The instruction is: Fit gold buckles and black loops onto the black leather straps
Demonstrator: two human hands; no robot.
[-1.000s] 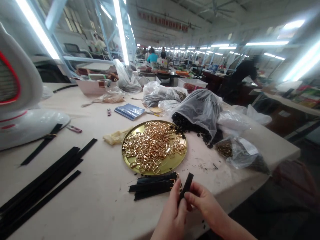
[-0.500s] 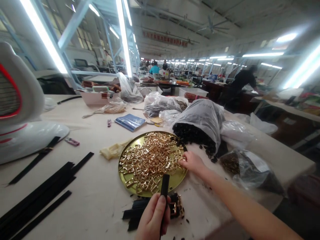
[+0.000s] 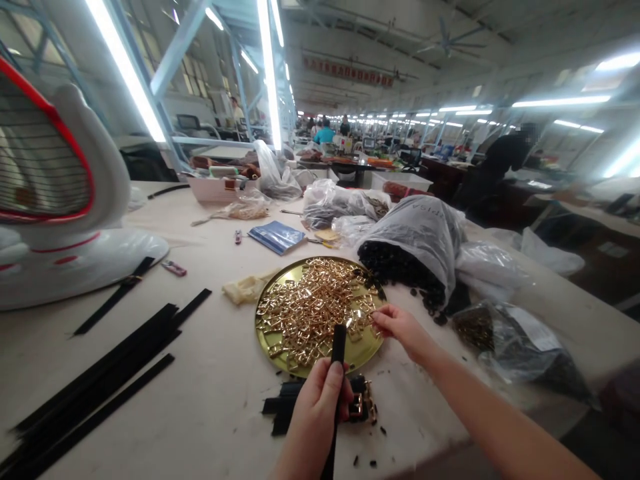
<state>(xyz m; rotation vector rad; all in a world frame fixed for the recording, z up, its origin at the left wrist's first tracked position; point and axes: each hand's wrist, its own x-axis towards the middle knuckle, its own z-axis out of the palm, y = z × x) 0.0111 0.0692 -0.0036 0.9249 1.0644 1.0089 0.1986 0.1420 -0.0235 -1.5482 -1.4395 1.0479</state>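
Observation:
My left hand (image 3: 320, 397) is closed around a black strap (image 3: 339, 343), whose end stands up over the near rim of a round gold tray (image 3: 367, 345). A heap of small gold buckles (image 3: 320, 303) covers much of that tray. At its right edge my right hand (image 3: 403, 327) is closed, thumb and fingers pinched beside the buckles; what lies between the fingertips is too small to make out. Under and behind my left hand is a stack of black straps (image 3: 287, 400) with gold buckles (image 3: 367, 403) at their right ends.
Long black straps (image 3: 115, 373) lie on the left, near a white fan with a red rim (image 3: 90, 160). Beyond the tray are a blue packet (image 3: 277, 237) and a bag spilling small black pieces (image 3: 410, 233). Another plastic bag (image 3: 520, 340) sits on the right. A person in dark clothing (image 3: 500, 157) stands farther back.
The view has shifted, so the whole scene sits farther right. My right hand has drawn slightly outward from the buckles at the tray's edge. My left hand still grips the strap.

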